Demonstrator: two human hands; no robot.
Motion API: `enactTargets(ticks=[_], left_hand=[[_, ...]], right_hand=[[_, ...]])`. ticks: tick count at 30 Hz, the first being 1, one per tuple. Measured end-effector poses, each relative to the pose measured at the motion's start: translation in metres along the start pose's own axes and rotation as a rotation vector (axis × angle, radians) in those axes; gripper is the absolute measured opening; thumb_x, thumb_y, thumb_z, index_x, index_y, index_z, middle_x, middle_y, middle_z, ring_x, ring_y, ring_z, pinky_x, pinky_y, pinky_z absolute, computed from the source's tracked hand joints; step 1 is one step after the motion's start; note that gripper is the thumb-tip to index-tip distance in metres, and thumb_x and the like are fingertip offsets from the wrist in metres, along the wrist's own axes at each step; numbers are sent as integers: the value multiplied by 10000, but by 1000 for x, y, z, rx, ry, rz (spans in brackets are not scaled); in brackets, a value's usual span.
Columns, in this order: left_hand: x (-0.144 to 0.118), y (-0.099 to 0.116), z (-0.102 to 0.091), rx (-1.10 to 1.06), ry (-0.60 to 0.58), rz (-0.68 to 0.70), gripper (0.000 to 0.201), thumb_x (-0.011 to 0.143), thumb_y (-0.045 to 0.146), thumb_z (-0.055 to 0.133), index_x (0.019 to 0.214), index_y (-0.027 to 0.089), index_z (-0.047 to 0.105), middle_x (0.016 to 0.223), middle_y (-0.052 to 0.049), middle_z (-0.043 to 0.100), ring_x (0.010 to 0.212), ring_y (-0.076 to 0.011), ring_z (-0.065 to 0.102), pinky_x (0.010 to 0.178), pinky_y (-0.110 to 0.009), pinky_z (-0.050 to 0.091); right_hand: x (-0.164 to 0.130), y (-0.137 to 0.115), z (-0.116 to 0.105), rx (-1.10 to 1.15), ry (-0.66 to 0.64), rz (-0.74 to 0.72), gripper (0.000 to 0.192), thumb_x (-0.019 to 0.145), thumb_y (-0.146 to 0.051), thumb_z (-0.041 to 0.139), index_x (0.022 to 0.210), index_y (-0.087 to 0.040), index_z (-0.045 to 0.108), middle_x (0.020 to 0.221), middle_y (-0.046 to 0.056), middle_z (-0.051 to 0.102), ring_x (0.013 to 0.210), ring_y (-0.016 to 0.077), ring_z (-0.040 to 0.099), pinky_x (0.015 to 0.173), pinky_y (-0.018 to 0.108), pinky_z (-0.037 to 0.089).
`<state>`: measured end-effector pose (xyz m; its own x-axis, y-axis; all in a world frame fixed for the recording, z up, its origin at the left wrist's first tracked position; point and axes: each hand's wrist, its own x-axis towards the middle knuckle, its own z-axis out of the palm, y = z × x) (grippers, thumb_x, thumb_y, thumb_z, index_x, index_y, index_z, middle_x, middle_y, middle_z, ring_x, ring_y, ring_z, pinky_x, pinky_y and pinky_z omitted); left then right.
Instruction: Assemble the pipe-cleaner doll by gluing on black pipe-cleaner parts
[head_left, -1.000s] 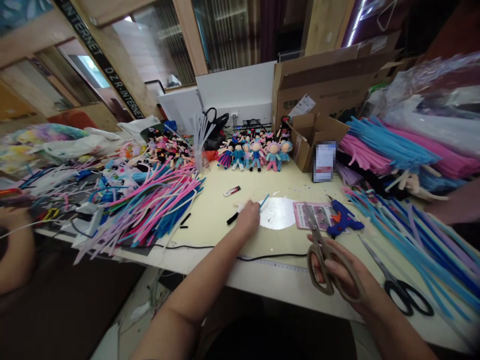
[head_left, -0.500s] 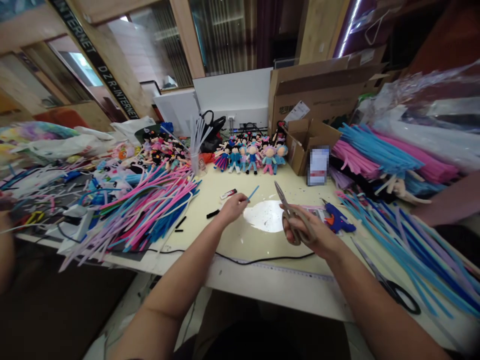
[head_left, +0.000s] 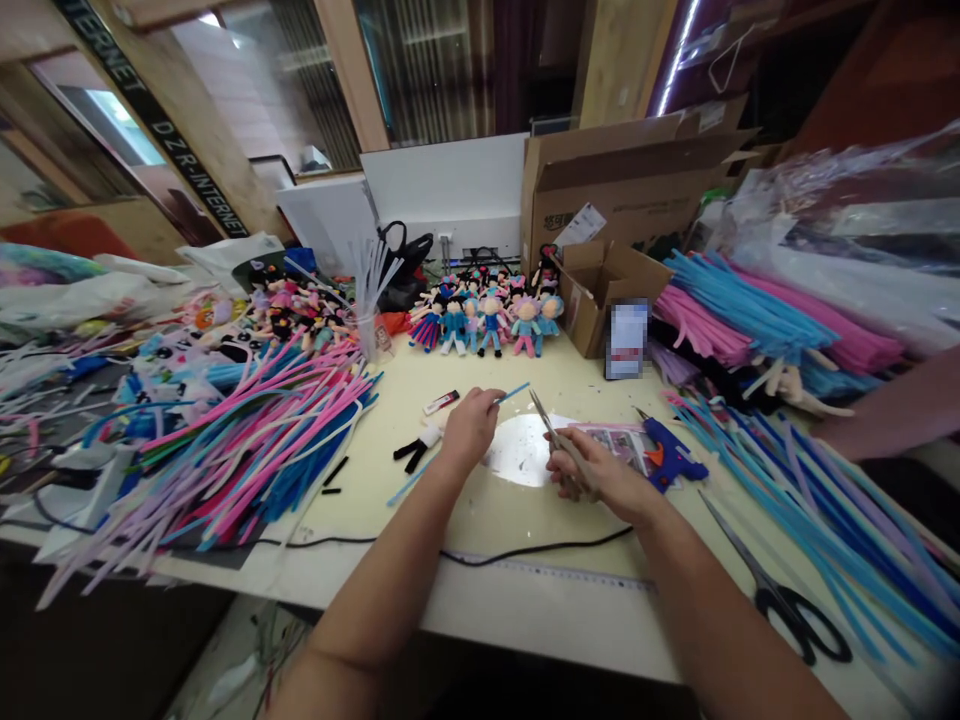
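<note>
A light blue pipe cleaner (head_left: 517,391) is pinched in my left hand (head_left: 472,425), its end pointing up to the right. My right hand (head_left: 600,470) grips a pair of scissors (head_left: 546,418) by the handles. Their tips are close to the pipe cleaner's free end; whether they touch it, I cannot tell. Beside my left wrist lies a black-and-white bent piece (head_left: 415,450), and a blue strip (head_left: 409,484) shows partly behind my forearm. Under and between my hands is a shiny white oval patch (head_left: 517,455) on the table.
Piles of coloured pipe cleaners lie left (head_left: 277,440) and right (head_left: 795,510). A blue glue gun (head_left: 675,455) and larger black-handled scissors (head_left: 780,590) rest at right. Small dolls (head_left: 487,325) stand at the back near a cardboard box (head_left: 589,300). A black cable (head_left: 525,550) crosses the front.
The scissors have come down and left, closer to the pipe cleaner's end. More of the black-and-white piece and a blue strip now show by my left arm. The view has shifted slightly.
</note>
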<state>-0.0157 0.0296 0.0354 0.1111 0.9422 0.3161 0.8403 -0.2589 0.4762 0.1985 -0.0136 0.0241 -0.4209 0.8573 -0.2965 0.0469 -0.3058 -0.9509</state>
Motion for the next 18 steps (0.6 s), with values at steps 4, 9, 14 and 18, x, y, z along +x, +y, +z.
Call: enactTargets(ticks=[4, 9, 14, 18], left_hand=[[-5, -4, 5, 13, 14, 44, 289, 878, 148, 418, 1062, 211, 632, 1006, -55, 602, 922, -160, 588, 847, -268, 451], [-8, -9, 6, 11, 2, 51, 304, 870, 119, 411, 1073, 205, 619, 1019, -59, 596, 958, -160, 571, 892, -277, 437], [-10, -4, 5, 21, -3, 63, 256, 925, 254, 406, 1028, 207, 635, 964, -55, 600, 942, -156, 565, 871, -271, 431], [-11, -2, 5, 60, -4, 45, 258, 928, 301, 415, 988, 220, 653, 933, -38, 595, 897, -143, 570, 823, -248, 427]], right_hand=[[-2, -1, 4, -9, 4, 60, 489, 732, -516, 660, 1078, -217, 488, 853, 20, 552, 736, 143, 570, 570, 274, 505], [-3, -2, 10, -40, 2, 83, 503, 703, -504, 688, 1064, -211, 495, 811, 2, 542, 714, 140, 580, 549, 257, 481], [-1, 3, 11, -75, -2, 71, 485, 726, -509, 665, 1059, -196, 504, 767, 0, 556, 650, 122, 566, 516, 235, 426], [2, 7, 12, -154, -11, 43, 469, 746, -519, 634, 1064, -196, 511, 783, 16, 591, 627, 123, 574, 502, 234, 409]])
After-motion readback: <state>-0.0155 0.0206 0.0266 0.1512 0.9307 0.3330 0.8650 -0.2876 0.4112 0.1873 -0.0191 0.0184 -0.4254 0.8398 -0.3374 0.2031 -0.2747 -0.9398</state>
